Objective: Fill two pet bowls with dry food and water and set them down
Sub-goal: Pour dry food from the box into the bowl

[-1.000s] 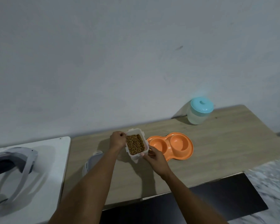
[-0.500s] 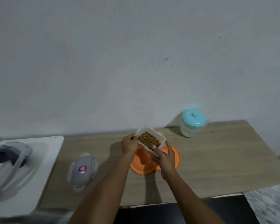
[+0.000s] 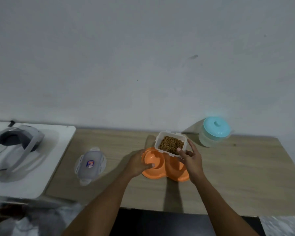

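- Two basins of the orange plastic double pet bowl (image 3: pixel 156 172) lie side by side, long axis left to right on the wooden counter (image 3: pixel 245 176).
- Left grip (image 3: pixel 137 165) curls round the bowl's left rim.
- Right grip (image 3: pixel 192 160) pinches the open white plastic tub (image 3: pixel 157 142) of brown kibble (image 3: pixel 170 143), roughly level, over the right basin's far edge; the pour likely tips toward the person.

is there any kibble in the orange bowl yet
Left well empty: the orange bowl shows bare plastic there. The right well is mostly hidden behind the food container and right hand; cannot tell.
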